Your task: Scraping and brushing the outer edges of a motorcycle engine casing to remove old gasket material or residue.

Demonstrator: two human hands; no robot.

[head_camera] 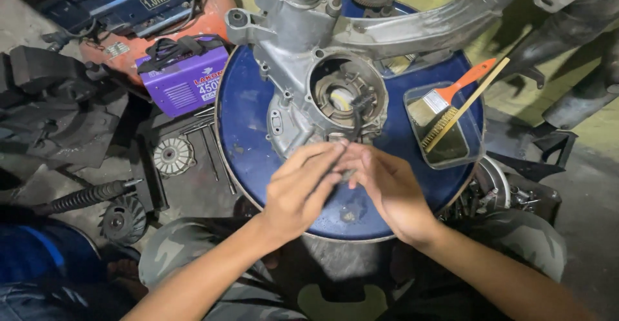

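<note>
The black cable (356, 122) runs down from the round opening of the grey engine case (303, 95) to the fingertips of both hands, where it is pinched: the left hand (298, 192) closes thumb and forefinger on it from the left, and the right hand (387, 189) closes its fingertips on it from the right, the 2 hands touching just below the case. The case lies on a blue drum top (248, 134), with a clear tray (474, 137) holding 2 brushes to the right and a purple welder (187, 79) on the floor to the left.
</note>
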